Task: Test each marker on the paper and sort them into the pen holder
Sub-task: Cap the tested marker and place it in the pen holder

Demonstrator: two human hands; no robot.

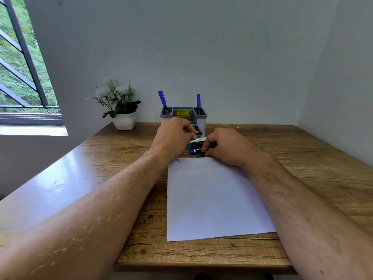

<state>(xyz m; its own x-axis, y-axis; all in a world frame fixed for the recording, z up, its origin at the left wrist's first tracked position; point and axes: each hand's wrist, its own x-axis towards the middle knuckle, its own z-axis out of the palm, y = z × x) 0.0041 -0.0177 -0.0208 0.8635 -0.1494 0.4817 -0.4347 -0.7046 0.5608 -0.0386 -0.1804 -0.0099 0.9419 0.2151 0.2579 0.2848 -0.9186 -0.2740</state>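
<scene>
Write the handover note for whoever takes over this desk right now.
Left hand: fingers curled over the loose markers; its grip is hidden.
Right hand: pinches one marker in that pile.
Pen holder stands behind the pile with two blue markers upright, one in each end slot.
Paper lies near the desk edge, with a few test scribbles at its far left corner.
Left: test the pile's markers and sort them.

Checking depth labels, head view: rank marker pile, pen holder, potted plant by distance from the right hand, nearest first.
1. Marker pile: at the right hand's fingers, just past the paper's far edge.
2. Pen holder: behind the pile, near the wall.
3. Potted plant: far left, back corner of the desk.
</scene>
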